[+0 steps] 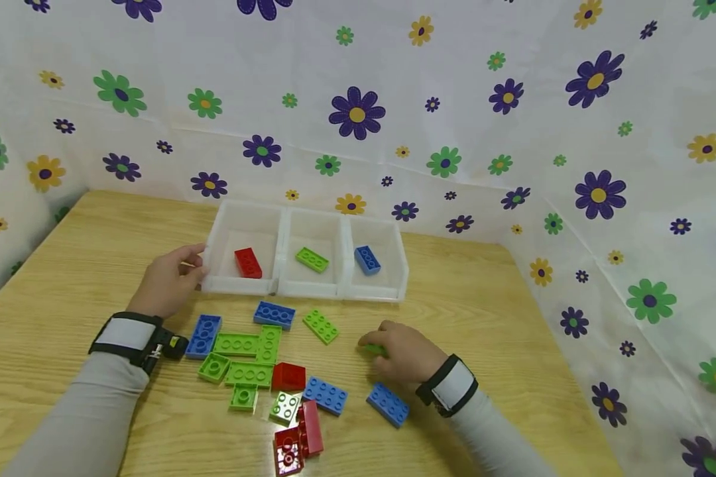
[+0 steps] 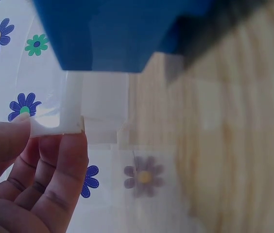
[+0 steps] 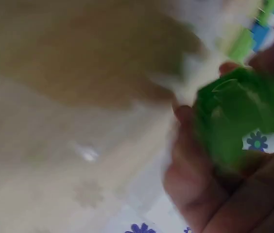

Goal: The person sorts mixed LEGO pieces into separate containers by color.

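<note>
My left hand [image 1: 170,278] grips the left wall of a white three-compartment bin [image 1: 340,291]; in the left wrist view, thumb and fingers [image 2: 69,165] pinch its corner. My right hand [image 1: 408,351] holds a green toy brick [image 3: 244,116] above the table, mostly hidden by the fingers in the head view. One brick lies in each compartment: a red brick [image 1: 248,263] at left, a lime brick [image 1: 312,260] in the middle, a blue brick [image 1: 367,260] at right. Nearest the right hand on the table are a studded blue brick [image 1: 388,405] and a lime brick [image 1: 321,326].
Several loose bricks lie in front of the bin, among them a blue brick [image 1: 203,336], a lime brick [image 1: 248,375], a red brick [image 1: 289,377] and another blue brick [image 1: 325,395]. Behind the wooden table [image 1: 483,298] hangs a flowered cloth [image 1: 441,126].
</note>
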Tool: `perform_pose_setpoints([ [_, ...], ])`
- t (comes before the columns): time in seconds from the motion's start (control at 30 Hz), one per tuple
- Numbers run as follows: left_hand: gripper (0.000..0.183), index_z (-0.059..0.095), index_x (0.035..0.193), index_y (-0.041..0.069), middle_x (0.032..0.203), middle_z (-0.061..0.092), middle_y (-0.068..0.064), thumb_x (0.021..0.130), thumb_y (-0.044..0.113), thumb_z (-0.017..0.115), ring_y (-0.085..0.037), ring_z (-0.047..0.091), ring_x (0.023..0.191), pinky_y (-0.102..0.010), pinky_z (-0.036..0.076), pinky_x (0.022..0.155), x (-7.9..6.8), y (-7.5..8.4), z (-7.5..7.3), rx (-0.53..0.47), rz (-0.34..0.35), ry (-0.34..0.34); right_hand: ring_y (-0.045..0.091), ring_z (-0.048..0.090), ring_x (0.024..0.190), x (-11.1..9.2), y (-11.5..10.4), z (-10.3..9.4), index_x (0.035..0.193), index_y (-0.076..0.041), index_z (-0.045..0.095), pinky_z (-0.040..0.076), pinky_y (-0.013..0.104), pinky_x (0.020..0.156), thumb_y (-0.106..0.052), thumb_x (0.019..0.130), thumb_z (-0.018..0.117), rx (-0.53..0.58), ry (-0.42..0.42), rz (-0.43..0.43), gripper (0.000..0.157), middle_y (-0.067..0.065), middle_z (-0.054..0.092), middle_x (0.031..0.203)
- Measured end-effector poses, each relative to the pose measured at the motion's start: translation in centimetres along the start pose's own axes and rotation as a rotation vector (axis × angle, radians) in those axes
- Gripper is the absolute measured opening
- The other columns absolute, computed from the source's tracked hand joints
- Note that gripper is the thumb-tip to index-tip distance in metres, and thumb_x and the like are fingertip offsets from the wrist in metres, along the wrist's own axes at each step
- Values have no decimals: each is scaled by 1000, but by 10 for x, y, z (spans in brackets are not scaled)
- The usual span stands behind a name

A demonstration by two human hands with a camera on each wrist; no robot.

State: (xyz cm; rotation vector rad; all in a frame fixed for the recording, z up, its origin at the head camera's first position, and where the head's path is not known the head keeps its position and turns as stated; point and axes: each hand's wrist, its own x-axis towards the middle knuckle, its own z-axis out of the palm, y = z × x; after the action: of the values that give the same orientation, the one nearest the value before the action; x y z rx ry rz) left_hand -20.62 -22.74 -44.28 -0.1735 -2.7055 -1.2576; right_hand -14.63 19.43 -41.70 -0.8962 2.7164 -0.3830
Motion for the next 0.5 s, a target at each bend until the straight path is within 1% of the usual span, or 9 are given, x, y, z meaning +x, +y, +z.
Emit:
perform_pose_setpoints([
  [0.03,46,49,145,-9,114,61,-26,101,2,59,-45,65,104,-33,60,74,0,0,0,-1,-1,0,11,51,75,3,0,-4,118,-15,74,45,26,65,-9,89,67,-4,16,-29,30,4,64,100],
  [0.1,46,49,145,-9,113,61,-26,101,3,60,-44,65,103,-32,59,73,0,1,-1,-5,2,-2,11,52,72,10,-2,-13,109,-12,74,45,26,64,-7,90,63,0,67,-92,22,-1,64,89],
  [0.17,46,50,144,-9,113,62,-26,101,3,61,-44,66,102,-29,58,73,0,1,-1,-3,7,1,12,53,72,21,-6,-21,102,-11,71,45,26,64,-11,93,63,17,130,-124,13,-2,63,85],
  [0.2,46,50,144,-9,112,62,-26,101,3,61,-44,66,102,-25,56,71,0,0,-2,-3,10,2,12,53,72,28,-8,-24,102,-11,70,45,26,63,-14,93,61,26,163,-133,13,-1,63,85],
  [0.23,46,50,144,-9,112,62,-26,101,4,61,-44,66,101,-24,56,71,0,0,-2,-4,9,2,13,53,72,37,-10,-27,102,-11,69,44,26,62,-15,94,58,30,203,-146,14,-1,62,86],
  [0.3,46,50,144,-9,112,62,-26,101,3,61,-43,66,101,-22,55,70,0,-1,-2,-5,9,3,16,54,73,57,-16,-33,105,-10,66,45,27,63,-17,96,51,16,279,-163,19,2,62,89],
  [0.37,46,50,144,-9,112,61,-25,101,3,61,-42,65,100,-18,53,69,0,-2,-2,-6,3,1,16,53,71,80,-22,-38,111,-9,63,45,27,60,-16,98,43,-33,334,-167,24,5,61,93],
  [0.43,46,50,144,-9,112,61,-25,101,2,60,-41,65,100,-20,55,70,0,-2,-2,-8,1,1,16,52,72,105,-27,-44,118,-8,60,47,28,60,-14,103,39,-105,350,-173,26,8,59,98],
  [0.5,46,50,144,-9,112,62,-25,100,1,61,-42,65,101,-27,58,73,0,-1,-1,-6,8,4,19,54,74,129,-30,-48,126,-7,58,50,30,63,-14,108,39,-203,336,-173,27,11,58,102],
])
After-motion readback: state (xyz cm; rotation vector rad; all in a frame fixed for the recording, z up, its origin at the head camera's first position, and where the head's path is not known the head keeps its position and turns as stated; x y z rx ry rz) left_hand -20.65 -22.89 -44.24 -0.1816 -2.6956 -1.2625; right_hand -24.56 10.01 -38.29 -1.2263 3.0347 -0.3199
